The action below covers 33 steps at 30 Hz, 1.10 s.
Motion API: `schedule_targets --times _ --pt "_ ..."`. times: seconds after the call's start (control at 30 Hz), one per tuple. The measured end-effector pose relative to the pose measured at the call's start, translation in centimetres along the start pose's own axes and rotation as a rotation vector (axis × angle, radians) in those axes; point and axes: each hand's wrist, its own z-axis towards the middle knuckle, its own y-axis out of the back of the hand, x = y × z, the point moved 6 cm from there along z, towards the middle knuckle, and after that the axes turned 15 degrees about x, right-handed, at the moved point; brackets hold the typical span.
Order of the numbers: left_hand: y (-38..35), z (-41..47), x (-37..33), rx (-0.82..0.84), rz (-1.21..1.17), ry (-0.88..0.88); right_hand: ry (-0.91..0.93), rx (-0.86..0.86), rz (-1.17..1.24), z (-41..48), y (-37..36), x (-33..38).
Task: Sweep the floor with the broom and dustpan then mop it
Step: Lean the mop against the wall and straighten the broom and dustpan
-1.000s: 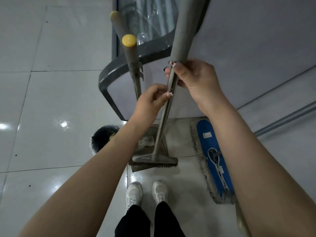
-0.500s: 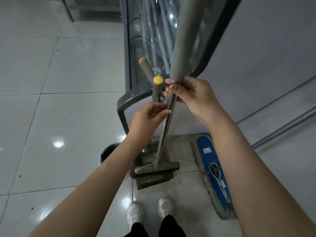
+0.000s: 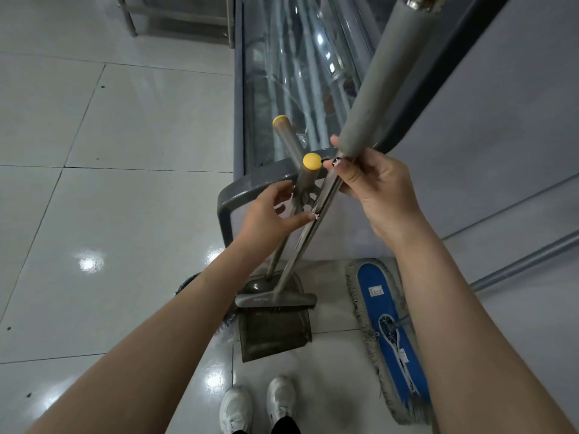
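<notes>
My right hand (image 3: 376,189) grips the broom's metal shaft (image 3: 300,249) just below its grey foam grip (image 3: 385,79). The broom head (image 3: 275,299) rests on the dark dustpan (image 3: 275,335) on the floor in front of my shoes. The dustpan's upright handle, topped with a yellow cap (image 3: 312,161), stands just left of the broom shaft. My left hand (image 3: 266,216) is spread loosely beside that handle, one fingertip touching the broom shaft and the thumb near the handle's clip. A blue flat mop (image 3: 387,321) with a grey fringe lies on the floor to the right.
A glass-topped freezer case (image 3: 294,73) with a grey rim stands directly ahead, against a grey wall (image 3: 501,120). A second yellow-capped handle (image 3: 281,121) leans on it. Something round and black (image 3: 188,285) sits on the floor behind my left forearm. Glossy white tiles (image 3: 109,214) stretch left.
My left hand has let go of its pinch on the broom shaft and spread open beside the dustpan handle. The broom now tilts further right in my right hand.
</notes>
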Motion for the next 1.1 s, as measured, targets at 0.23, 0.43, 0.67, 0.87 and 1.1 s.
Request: schedule_targets --times 0.23,0.43,0.67,0.87,1.1 --pt "-1.3 2.4 0.0 0.057 0.269 -0.02 0.056 0.064 -0.049 0.7 0.0 -1.0" --pt "-1.9 3.0 -0.8 0.018 0.425 -0.047 0.051 0.161 0.051 0.4 0.9 -1.4" --pt "-3.8 3.0 -2.0 0.006 0.428 -0.054 -0.23 0.413 -0.141 0.8 3.6 -1.7" --pt "-5.4 2.6 -2.5 -0.011 0.434 -0.033 -0.399 0.604 -0.478 0.7 4.6 -1.4" --pt "-5.3 3.3 -2.5 0.059 0.518 -0.002 -0.37 0.538 -0.471 1.3 5.0 -1.4"
